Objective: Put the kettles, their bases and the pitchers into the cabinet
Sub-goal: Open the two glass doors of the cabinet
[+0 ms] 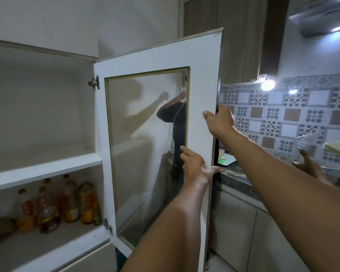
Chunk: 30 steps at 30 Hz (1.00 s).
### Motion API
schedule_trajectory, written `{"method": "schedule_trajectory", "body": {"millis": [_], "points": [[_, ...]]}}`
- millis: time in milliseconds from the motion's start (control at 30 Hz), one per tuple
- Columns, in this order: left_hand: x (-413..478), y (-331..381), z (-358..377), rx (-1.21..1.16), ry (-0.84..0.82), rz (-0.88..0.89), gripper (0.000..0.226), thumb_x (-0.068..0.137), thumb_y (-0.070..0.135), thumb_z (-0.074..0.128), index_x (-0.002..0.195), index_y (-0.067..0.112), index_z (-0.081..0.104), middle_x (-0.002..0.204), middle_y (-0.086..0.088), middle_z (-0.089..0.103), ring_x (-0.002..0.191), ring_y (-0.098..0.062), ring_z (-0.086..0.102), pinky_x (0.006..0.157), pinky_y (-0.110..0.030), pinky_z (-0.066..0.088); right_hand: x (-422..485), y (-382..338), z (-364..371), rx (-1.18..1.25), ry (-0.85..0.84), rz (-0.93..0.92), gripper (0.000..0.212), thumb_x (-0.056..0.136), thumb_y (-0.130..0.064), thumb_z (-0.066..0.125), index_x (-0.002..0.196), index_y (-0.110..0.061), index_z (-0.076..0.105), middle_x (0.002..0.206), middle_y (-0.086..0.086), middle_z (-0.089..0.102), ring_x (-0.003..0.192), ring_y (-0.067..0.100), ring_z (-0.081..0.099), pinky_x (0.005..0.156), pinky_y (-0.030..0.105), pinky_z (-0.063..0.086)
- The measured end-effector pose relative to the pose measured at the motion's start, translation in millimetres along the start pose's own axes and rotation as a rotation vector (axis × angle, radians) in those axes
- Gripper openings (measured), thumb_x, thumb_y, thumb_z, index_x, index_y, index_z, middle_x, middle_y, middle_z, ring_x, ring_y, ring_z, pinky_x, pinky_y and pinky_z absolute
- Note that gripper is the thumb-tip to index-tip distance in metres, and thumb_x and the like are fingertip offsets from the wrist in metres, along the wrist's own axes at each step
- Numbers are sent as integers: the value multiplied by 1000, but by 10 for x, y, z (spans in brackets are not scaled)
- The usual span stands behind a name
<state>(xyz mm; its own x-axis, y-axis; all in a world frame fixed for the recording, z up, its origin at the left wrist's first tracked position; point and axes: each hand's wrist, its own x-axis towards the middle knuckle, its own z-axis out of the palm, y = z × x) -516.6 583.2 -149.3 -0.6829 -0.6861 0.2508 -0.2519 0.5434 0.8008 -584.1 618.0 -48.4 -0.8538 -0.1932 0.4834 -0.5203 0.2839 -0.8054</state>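
Observation:
The white cabinet (47, 165) stands open on the left, and its upper shelf (37, 154) is bare. Its white door (202, 79) with a glass pane swings out in the middle of the view. My right hand (220, 122) grips the door's free edge about halfway up. My left hand (196, 167) lies flat against the door's frame lower down, fingers spread. No kettle, base or pitcher shows clearly in view.
Several bottles (67, 203) of oil and drink stand on the lower shelf. A dark stone counter (236, 175) runs to the right under patterned wall tiles, with a white plate (226, 161) on it. Another person's hand (308, 163) reaches in at right near clear plastic.

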Motion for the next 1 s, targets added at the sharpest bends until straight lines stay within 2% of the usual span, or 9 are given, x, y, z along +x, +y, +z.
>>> {"method": "schedule_trajectory", "body": {"millis": [100, 167, 233, 267, 367, 433, 600, 833, 1000], "points": [[14, -118, -108, 60, -26, 44, 125, 76, 46, 81, 157, 4, -4, 161, -17, 19, 143, -35, 35, 109, -39, 39, -38, -33, -8, -13, 15, 14, 41, 93, -35, 61, 127, -11, 57, 125, 12, 64, 112, 36, 61, 93, 41, 50], [8, -255, -247, 117, -15, 84, 116, 79, 50, 76, 157, 6, 3, 158, -16, 23, 142, -35, 36, 108, -42, 39, -171, -125, 13, -87, 151, 17, 45, 93, -30, 60, 133, -13, 50, 132, 13, 58, 119, 36, 57, 96, 45, 46], [9, -419, -452, 156, 30, 107, 97, 87, 46, 69, 155, 7, 12, 154, -16, 29, 139, -35, 39, 107, -43, 40, -389, -243, 64, -170, 342, -121, 45, 94, -25, 58, 137, -16, 45, 138, 12, 51, 123, 34, 52, 97, 47, 45], [3, -506, -584, 186, 55, 110, 88, 91, 43, 65, 154, 7, 14, 152, -16, 30, 138, -35, 39, 107, -42, 40, -506, -308, 114, -179, 367, -239, 43, 94, -23, 56, 136, -18, 47, 137, 11, 51, 122, 32, 52, 97, 47, 47], [-55, -810, -1076, 317, 149, 106, 75, 96, 41, 55, 154, 10, 18, 150, -15, 31, 136, -35, 38, 107, -46, 39, -845, -522, 395, -205, 117, -454, 45, 95, -22, 50, 139, -16, 47, 138, 12, 52, 125, 33, 49, 101, 49, 44], [-153, -1057, -1445, 384, 203, 92, 72, 98, 43, 51, 154, 11, 20, 153, -15, 30, 139, -34, 36, 110, -48, 37, -1105, -651, 687, -241, -63, -470, 50, 96, -25, 49, 144, -14, 41, 143, 14, 48, 128, 35, 46, 104, 48, 42], [-625, -1802, -2541, 609, 387, 11, 68, 101, 39, 41, 156, 9, 15, 161, -12, 21, 148, -32, 19, 115, -57, 23, -1903, -922, 1673, -253, -335, -521, 56, 98, -40, 43, 150, -21, 30, 155, 9, 36, 139, 34, 34, 106, 56, 38], [-1458, -2830, -3937, 834, 509, -296, 74, 100, 46, 42, 158, 11, 10, 166, -7, 9, 152, -32, 6, 115, -65, 12, -3225, -1482, 3032, -170, -697, -663, 64, 99, -50, 38, 156, -29, 19, 165, 9, 14, 150, 37, 14, 117, 59, 21], [-1938, -3376, -4645, 889, 623, -543, 75, 100, 48, 37, 158, 11, 6, 167, -6, 3, 153, -30, 2, 116, -65, 6, -3990, -1979, 3754, -94, -866, -805, 65, 99, -52, 37, 156, -31, 16, 166, 7, 12, 150, 35, 13, 117, 59, 21]]}}
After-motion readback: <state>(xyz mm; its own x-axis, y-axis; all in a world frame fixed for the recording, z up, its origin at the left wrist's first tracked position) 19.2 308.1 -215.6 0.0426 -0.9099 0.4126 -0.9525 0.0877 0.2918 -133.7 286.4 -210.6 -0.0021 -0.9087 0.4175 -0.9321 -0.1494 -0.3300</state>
